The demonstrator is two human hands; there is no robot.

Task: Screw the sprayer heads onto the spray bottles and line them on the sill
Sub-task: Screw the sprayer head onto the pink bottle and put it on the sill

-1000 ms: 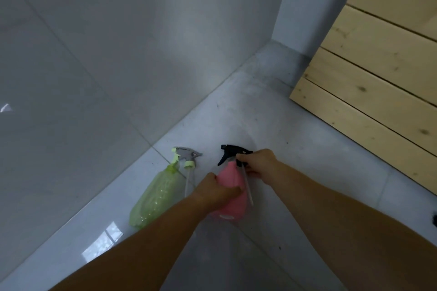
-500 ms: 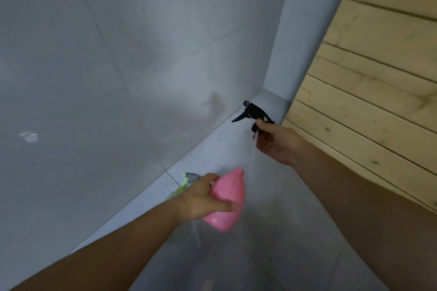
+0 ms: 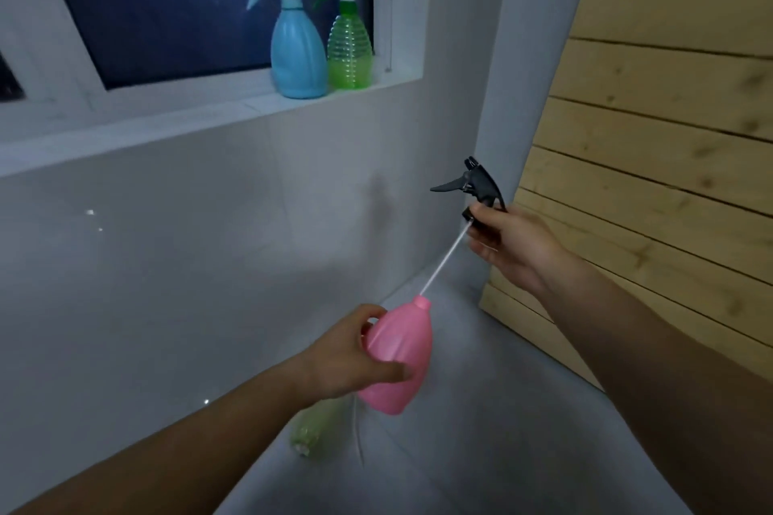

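One pink bottle point(image 3: 397, 351) tilts neck-up toward black sprayer head point(image 3: 481, 184).

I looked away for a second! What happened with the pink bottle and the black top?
Both hands lifted them off the floor. The left hand raised the pink bottle; the right hand pulled the black sprayer up and away, its tube tip now at the bottle's mouth. Both grips stayed; the green bottle stayed on the floor.

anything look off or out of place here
Nothing spilled or damaged. One oddity: a pale green bottle lies on its side on the floor below the left hand, not on the sill with the blue bottle and green bottle. The pink bottle is still headless; the right hand holds its black sprayer head.
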